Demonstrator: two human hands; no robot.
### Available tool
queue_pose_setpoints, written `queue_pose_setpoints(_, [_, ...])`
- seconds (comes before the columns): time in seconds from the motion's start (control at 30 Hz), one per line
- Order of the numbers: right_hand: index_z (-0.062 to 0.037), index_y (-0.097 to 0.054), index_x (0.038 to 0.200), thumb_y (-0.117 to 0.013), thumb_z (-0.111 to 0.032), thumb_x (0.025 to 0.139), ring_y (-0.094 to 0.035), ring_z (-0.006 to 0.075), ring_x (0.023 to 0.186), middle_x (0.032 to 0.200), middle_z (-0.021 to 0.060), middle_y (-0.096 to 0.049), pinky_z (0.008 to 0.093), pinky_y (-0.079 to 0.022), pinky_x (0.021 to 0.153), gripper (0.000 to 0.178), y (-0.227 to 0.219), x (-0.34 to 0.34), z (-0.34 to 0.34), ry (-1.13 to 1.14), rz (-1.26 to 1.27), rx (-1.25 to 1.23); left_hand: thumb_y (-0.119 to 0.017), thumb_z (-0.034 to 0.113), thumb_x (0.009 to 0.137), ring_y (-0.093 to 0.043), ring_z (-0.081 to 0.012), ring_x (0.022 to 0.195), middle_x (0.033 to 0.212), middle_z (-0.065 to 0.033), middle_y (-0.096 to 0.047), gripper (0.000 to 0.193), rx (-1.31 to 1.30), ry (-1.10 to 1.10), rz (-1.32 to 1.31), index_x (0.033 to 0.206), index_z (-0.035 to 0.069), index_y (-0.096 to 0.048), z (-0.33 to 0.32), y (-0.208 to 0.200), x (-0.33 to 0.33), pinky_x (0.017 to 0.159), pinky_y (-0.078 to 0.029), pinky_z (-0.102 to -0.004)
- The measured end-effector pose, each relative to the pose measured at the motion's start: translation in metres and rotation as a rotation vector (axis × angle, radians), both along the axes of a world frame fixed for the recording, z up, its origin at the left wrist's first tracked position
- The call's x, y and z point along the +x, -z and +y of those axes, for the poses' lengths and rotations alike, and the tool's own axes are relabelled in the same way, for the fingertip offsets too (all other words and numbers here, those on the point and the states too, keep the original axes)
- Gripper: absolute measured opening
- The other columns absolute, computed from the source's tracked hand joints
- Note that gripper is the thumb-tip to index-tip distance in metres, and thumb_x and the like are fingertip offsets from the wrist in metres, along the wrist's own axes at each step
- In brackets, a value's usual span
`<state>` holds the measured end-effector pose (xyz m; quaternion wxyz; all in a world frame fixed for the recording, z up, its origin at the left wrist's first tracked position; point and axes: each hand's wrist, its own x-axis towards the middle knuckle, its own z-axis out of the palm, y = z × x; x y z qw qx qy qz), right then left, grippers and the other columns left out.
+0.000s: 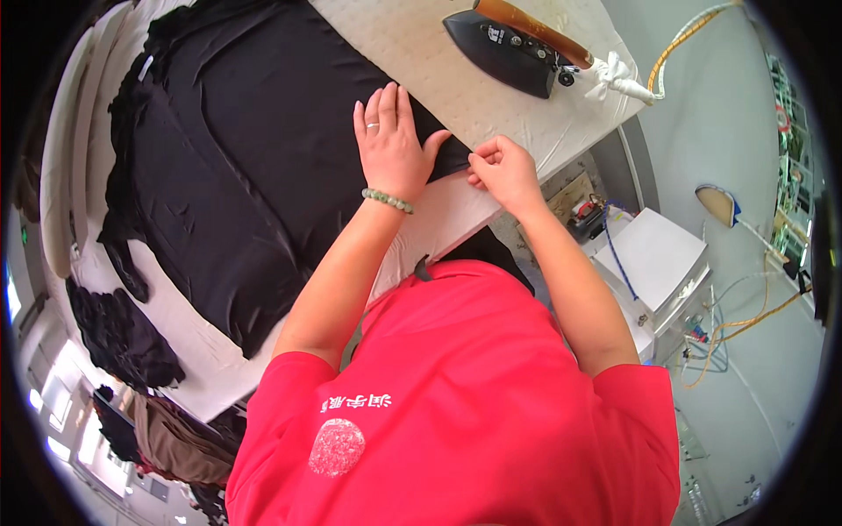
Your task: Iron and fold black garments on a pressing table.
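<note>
A large black garment [263,140] lies spread over the pale padded ironing table [412,53], with a few creases running along it. My left hand [391,145] rests flat on its right part, fingers stretched out and thumb apart; a ring and a beaded bracelet are on that arm. At the garment's right corner, by the table's front edge, my right hand [506,172] pinches the cloth between thumb and fingers. Beyond my right hand stands a dark iron [504,57] with a wooden handle and a white cloth-wrapped cord end.
Another black garment piece [123,337] lies at the table's left end. Brown and dark clothes [180,438] hang below it. On the right are a white box-shaped machine [658,254] with hoses and a small padded board [717,204] on an arm. The iron's cord [684,39] rises at upper right.
</note>
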<state>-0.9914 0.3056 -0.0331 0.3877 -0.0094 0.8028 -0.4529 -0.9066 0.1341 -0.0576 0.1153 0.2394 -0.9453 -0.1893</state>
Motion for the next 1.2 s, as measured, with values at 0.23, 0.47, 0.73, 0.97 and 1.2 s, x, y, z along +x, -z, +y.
queue_pose_setpoints(0.23, [-0.0054,-0.065,0.112,-0.073,-0.017,0.089,-0.07,0.0278,0.073,0.082,0.0096,-0.07,0.0391,-0.056,0.069,0.027,-0.053,-0.068,-0.014,-0.527,1.174,0.0,-0.079,0.064,0.072,-0.027,-0.0319,0.153,0.162,-0.0151,-0.034,0.111,0.019,-0.063,-0.034,0.152,-0.002,-0.039,0.029,-0.011,0.002,0.125,-0.016,-0.0513])
queue_pose_setpoints(0.47, [-0.0131,-0.064,0.123,-0.074,-0.029,0.086,-0.071,0.0367,0.085,0.093,0.013,-0.074,0.047,-0.056,0.075,0.041,-0.066,-0.163,-0.053,-0.718,1.144,0.388,-0.082,0.062,0.069,-0.025,-0.0321,0.153,0.162,-0.0162,-0.034,0.117,0.05,-0.069,-0.082,0.156,0.001,-0.032,0.031,-0.018,-0.001,0.125,-0.013,-0.0541])
queue_pose_setpoints(0.73, [-0.0125,-0.062,0.126,-0.074,-0.033,0.086,-0.07,0.0389,0.089,0.097,0.0154,-0.074,0.0474,-0.056,0.076,0.046,-0.074,-0.113,-0.04,-1.101,0.951,0.274,-0.086,0.057,0.065,-0.029,-0.0334,0.151,0.159,-0.0183,-0.037,0.122,0.074,-0.067,-0.029,0.158,0.005,-0.026,0.035,-0.023,-0.004,0.124,-0.015,-0.0561])
queue_pose_setpoints(0.97, [-0.0085,-0.062,0.125,-0.073,-0.034,0.087,-0.07,0.0403,0.09,0.097,0.0188,-0.073,0.0486,-0.056,0.078,0.047,-0.07,-0.106,-0.052,-1.183,0.9,0.358,-0.087,0.056,0.064,-0.03,-0.0365,0.15,0.157,-0.0228,-0.038,0.123,0.077,-0.045,-0.03,0.158,0.006,-0.027,0.031,-0.025,-0.003,0.123,-0.017,-0.0572])
queue_pose_setpoints(1.2, [-0.0009,-0.063,0.112,-0.074,-0.043,0.088,-0.07,0.0405,0.091,0.093,0.0207,-0.073,0.0491,-0.056,0.079,0.05,-0.087,-0.087,-0.06,-1.111,0.81,0.376,-0.083,0.046,0.074,-0.046,-0.0364,0.139,0.146,-0.0218,-0.05,0.095,0.047,0.013,0.066,0.15,0.007,-0.042,-0.009,-0.036,0.001,0.116,-0.034,-0.0512])
